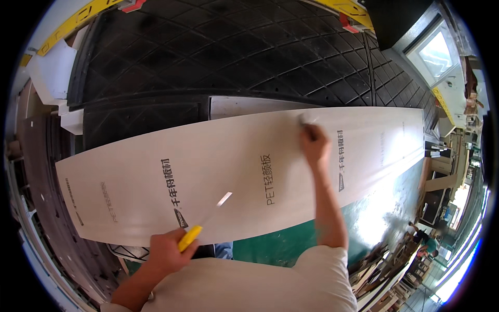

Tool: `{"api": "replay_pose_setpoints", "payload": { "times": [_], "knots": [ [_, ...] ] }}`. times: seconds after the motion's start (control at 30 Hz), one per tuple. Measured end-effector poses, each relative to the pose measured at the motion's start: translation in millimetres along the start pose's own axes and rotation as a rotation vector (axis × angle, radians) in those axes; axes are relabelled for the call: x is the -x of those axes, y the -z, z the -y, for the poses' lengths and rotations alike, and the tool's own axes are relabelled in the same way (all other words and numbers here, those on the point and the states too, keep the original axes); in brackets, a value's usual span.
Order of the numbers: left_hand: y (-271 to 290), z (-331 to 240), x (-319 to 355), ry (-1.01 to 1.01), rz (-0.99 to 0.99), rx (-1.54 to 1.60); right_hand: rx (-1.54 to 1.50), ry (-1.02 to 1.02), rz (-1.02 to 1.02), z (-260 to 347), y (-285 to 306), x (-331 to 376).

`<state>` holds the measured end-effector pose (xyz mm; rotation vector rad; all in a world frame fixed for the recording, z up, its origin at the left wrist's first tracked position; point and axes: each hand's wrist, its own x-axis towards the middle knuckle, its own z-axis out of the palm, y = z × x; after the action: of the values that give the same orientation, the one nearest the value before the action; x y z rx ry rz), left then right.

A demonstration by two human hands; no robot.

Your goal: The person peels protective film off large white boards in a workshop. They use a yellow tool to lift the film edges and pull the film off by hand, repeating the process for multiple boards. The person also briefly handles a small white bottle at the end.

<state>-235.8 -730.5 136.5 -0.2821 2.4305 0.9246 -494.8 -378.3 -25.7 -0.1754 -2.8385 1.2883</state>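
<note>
A long pale board (234, 156) with dark printing lies across the black work table. My left hand (169, 252) is closed around the yellow handle of a knife (189, 237), above the board's near edge. Its long thin blade points up and to the right over the board, with a bright glint near the tip. Toward the far edge of the board, my right hand (316, 145) has its fingers pinched together. A small whitish, blurred piece shows at those fingertips; its kind cannot be made out.
The black table (234, 52) has a crosshatch of grooves. Yellow rails (78, 23) with red parts run along the far corners. Green floor (280, 247) shows below the board. Stacked boards and offcuts (384, 270) stand at the lower right, with another person (429, 242) beyond them.
</note>
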Motion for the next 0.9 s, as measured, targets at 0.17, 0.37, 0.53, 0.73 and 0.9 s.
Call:
{"api": "replay_pose_setpoints", "payload": {
  "times": [0.17, 0.37, 0.53, 0.73, 0.9],
  "knots": [
    [-19, -3, -2, -0.103, 0.004, 0.025, -0.326, -0.3, 0.269, 86, -29, 78],
    [-9, 26, 11, -0.059, -0.217, -0.01, -0.249, -0.191, 0.04, 0, 14, 1],
    [7, 93, 34, 0.348, -0.007, -0.154, 0.154, -0.225, -0.313, -114, 129, -130],
    [15, 100, 44, 0.582, -0.137, 0.519, 0.412, -0.244, -0.323, -112, 131, -169],
    [22, 142, 42, 0.458, -0.435, 0.385, 0.412, 0.144, -0.264, -84, 72, -132]
  ]
}}
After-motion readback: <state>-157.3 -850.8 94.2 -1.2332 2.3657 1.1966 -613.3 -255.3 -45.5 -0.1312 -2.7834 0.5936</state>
